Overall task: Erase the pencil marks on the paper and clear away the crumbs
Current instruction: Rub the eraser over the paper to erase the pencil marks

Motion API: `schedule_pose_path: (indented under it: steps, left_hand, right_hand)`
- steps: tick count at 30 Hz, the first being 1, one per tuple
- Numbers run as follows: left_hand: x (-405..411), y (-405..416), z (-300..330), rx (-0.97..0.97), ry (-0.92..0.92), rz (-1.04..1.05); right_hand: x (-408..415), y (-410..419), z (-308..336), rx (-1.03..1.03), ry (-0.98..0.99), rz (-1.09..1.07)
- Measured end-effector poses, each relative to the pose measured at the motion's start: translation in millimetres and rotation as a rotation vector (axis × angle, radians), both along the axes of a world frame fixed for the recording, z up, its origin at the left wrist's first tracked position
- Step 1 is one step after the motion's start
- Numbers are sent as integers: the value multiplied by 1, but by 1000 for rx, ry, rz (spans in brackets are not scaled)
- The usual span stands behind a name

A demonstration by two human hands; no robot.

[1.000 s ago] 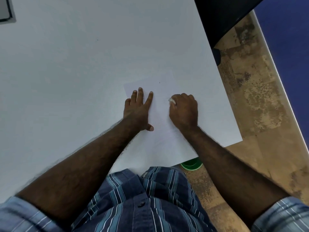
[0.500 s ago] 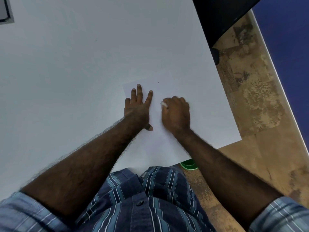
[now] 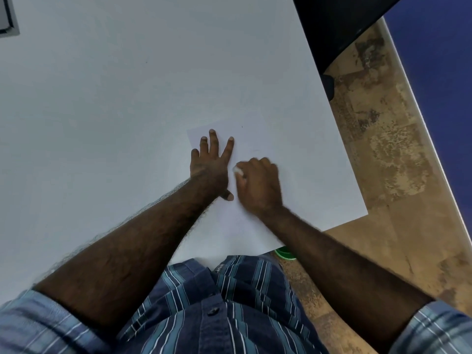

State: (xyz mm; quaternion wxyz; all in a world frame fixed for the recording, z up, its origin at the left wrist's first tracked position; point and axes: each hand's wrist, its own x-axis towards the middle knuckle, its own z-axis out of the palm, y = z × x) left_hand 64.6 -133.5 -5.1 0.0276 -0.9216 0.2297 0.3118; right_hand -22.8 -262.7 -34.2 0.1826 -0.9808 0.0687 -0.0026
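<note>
A white sheet of paper [image 3: 258, 139] lies on the white table [image 3: 127, 98] near its right front corner. My left hand [image 3: 210, 164] presses flat on the paper's left part, fingers straight and spread. Right beside it, my right hand [image 3: 259, 182] grips a small white eraser [image 3: 238, 170] and holds it against the paper. A faint pencil mark [image 3: 255, 151] shows just beyond the right hand, and a tiny dark speck [image 3: 242, 127] lies farther up the sheet.
The table's right edge [image 3: 342, 159] runs diagonally, with mottled brown floor [image 3: 396, 162] beyond it. A black object [image 3: 337, 26] overhangs the far right corner. A green round thing [image 3: 284, 252] sits on the floor below the table's front edge. A grey framed item [image 3: 7, 19] lies far left.
My right hand with the eraser has slid left across the paper, ending close against my left hand. The left hand has stayed pressed on the sheet.
</note>
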Motion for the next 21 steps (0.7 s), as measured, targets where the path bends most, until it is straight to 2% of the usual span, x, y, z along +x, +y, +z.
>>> schedule_pose_path:
  steps: [3, 5, 8, 10, 12, 15, 17, 21]
  left_hand:
    - [0, 1, 1, 6, 1, -11]
    - [1, 1, 1, 14, 9, -14]
    - [1, 1, 1, 19, 17, -14]
    - [1, 2, 1, 12, 24, -9]
    - [1, 2, 0, 4, 15, -6]
    - [1, 2, 0, -17, 16, -6]
    - [1, 3, 1, -13, 14, -12]
    - [1, 4, 2, -6, 19, -12]
  right_hand:
    - [-5, -3, -3, -41, -2, 161]
    - [9, -19, -5, -93, -25, 51]
    - [31, -46, -3, -120, -64, -236]
    - [34, -46, -1, -92, -65, -284]
    - [25, -27, 1, -69, -57, -182]
    - [-1, 4, 0, -21, -7, 117]
    - [-4, 2, -2, -41, -19, 173]
    - [27, -31, -5, -128, -48, -125]
